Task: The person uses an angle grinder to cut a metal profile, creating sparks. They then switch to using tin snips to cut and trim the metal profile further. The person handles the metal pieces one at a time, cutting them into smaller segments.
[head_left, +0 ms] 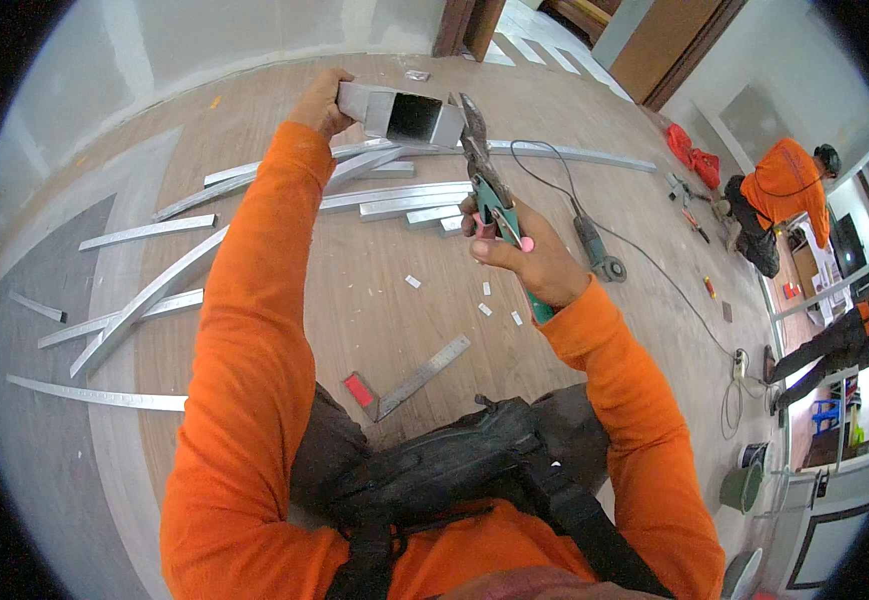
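My left hand (pixel 322 102) reaches far forward, fingers wrapped around a silver metal channel (pixel 366 104) whose cut end faces me. In my right hand (pixel 539 262) is a pair of tin snips (pixel 484 165) with green and pink handles. The snips point away from me, and their dark blades sit at the right edge of the channel's end; whether they grip the metal is unclear. Beneath both hands, several metal studs (pixel 424 205) lie on the wood-look floor. A try square (pixel 419 378) with a red-marked stock rests in front of my knees.
An angle grinder (pixel 594 245) lies to the right, its cord running to a socket block (pixel 739 362). Two people in orange are further right, one crouching (pixel 782 195), one standing (pixel 834 345). More metal lengths (pixel 149 232) lie left. A green bucket (pixel 741 488) stands lower right.
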Tool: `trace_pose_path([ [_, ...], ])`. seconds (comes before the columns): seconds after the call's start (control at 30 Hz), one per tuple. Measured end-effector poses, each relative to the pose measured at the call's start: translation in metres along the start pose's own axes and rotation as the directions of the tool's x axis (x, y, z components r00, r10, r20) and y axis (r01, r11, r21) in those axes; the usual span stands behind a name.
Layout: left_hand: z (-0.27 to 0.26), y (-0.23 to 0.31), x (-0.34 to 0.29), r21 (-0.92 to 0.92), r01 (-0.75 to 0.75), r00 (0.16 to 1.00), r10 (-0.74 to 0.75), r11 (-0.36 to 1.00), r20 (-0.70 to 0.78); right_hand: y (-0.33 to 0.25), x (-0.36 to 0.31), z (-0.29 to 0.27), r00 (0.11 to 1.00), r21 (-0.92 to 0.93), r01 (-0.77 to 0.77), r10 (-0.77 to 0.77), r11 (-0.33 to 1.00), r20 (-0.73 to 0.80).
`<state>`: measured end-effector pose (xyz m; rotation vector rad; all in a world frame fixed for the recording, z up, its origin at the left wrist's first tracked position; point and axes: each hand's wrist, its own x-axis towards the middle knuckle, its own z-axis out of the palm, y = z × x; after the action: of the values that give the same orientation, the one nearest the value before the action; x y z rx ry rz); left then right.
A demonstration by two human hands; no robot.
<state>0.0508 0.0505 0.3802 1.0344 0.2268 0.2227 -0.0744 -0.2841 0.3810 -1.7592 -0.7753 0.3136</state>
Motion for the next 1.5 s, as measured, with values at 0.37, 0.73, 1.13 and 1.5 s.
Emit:
trace_pose_path([
  [0.37,0.017,0.0,-0.006,-0.016,0.084,0.996,-0.085,0.996,-0.007,-0.001,0.004,0.0,0.996,0.122,-0.071,0.063,0.99,0.068],
  [0.73,0.009,-0.004,-0.011,0.0,0.038,0.997,-0.038,0.999,0.063,-0.006,0.006,0.003,0.997,-0.246,-0.04,0.023,0.968,-0.072],
  [1.13,0.001,-0.01,0.004,0.055,0.138,0.99,-0.14,0.989,0.026,-0.001,0.011,0.003,0.999,-0.171,-0.009,0.016,0.985,0.045],
  [1.5,0.01,-0.039,0.002,0.096,-0.042,0.994,0.032,0.995,0.106,0.003,0.009,0.008,0.998,-0.185,-0.02,0.008,0.983,-0.064],
])
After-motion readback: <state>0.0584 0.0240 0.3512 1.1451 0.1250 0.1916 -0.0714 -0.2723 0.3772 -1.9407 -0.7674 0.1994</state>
